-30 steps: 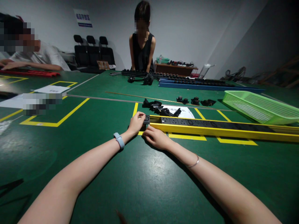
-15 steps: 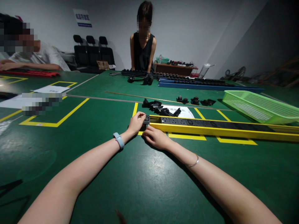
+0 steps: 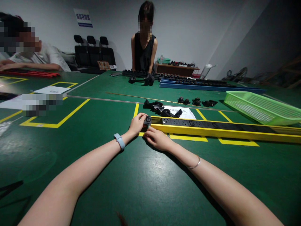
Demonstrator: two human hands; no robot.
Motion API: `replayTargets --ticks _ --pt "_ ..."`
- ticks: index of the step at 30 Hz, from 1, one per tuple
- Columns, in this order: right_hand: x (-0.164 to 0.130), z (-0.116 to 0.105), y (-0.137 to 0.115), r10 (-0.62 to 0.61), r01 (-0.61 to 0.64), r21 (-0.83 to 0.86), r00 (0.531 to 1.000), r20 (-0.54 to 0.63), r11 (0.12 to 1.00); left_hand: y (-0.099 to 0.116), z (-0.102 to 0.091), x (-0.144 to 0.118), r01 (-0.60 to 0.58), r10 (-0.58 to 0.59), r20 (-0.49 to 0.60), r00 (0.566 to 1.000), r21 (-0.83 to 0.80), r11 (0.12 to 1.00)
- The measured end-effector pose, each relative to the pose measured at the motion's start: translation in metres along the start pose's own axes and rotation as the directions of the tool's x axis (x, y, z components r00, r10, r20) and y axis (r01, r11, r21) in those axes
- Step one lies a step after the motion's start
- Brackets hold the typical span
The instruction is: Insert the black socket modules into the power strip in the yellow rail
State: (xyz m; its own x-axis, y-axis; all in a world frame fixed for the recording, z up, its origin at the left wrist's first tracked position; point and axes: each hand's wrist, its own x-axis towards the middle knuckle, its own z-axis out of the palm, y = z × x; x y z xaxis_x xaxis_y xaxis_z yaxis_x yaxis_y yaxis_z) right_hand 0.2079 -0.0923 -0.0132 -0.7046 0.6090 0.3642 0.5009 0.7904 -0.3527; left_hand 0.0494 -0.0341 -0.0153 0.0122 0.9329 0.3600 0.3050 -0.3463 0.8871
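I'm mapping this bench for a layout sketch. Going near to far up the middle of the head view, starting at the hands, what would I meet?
right hand → left hand → black socket module → pile of black parts → thin rod → black strip → person in black top

Legible text is limited. A wall sign [image 3: 83,18], mounted in the upper left of the frame, carries a line of white Chinese characters on a blue band; the characters are too small to be read with certainty. A white sheet [image 3: 185,112], laid behind the yellow housing near the frame centre, bears dark printed characters, partly covered by black parts and not readable. A white sheet [image 3: 51,90] at the left shows only a faint, illegible mark.
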Motion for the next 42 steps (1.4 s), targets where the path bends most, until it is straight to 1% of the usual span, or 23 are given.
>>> replayTargets --ticks 7,13,20,28,34,42 --pt "0.0 0.001 0.001 -0.007 0.007 0.001 1.0 -0.01 1.0 -0.001 0.0 -0.001 0.043 -0.042 0.041 0.998 -0.019 0.999" --pt "0.0 0.001 0.001 -0.008 0.008 -0.01 1.0 -0.013 1.0 0.004 -0.001 -0.003 0.013 -0.014 0.078 0.997 0.016 1.0" --pt "0.0 0.0 0.0 -0.003 0.003 -0.007 1.0 -0.011 1.0 0.012 -0.001 -0.004 0.027 -0.029 0.106 0.994 0.028 0.999" --pt "0.001 -0.002 -0.002 0.002 -0.002 -0.018 1.0 -0.001 1.0 0.005 0.002 -0.003 -0.036 0.03 0.136 0.99 0.04 0.999" --pt "0.001 -0.003 -0.004 -0.002 0.002 -0.022 1.0 0.0 1.0 0.001 0.003 -0.003 -0.043 0.038 0.159 0.987 0.025 0.999" --pt "0.001 -0.001 -0.001 -0.026 0.026 -0.013 0.999 -0.023 1.0 0.001 0.004 -0.004 -0.015 0.015 0.198 0.98 -0.005 1.0"
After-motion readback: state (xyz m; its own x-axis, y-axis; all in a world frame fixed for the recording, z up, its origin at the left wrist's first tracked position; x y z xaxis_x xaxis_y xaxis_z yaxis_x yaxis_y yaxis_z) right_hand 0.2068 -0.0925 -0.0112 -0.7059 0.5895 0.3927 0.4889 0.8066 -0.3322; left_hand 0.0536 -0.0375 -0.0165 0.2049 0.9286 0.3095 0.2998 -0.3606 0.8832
